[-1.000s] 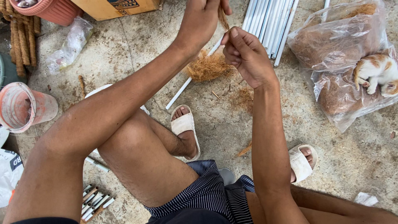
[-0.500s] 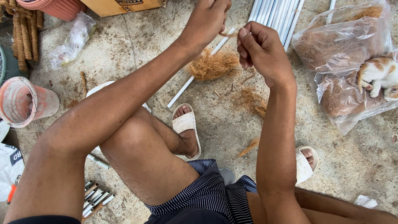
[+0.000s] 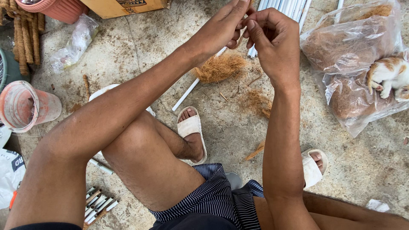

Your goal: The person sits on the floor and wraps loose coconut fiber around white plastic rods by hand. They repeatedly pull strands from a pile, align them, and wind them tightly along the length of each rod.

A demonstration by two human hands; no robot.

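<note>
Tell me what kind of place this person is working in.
Probably an outdoor or yard workspace for handcraft: a bare, gritty concrete floor, clear plastic bags of brown fibre, a row of white tubes, and both hands, left and right, working fibre together.

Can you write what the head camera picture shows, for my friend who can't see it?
A seated person's left hand and right hand meet, pinching a thin strand of brown fibre above a tuft of coconut fibre on the concrete floor. White tubes lie beyond, and a kitten rests on plastic bags of fibre.
</note>
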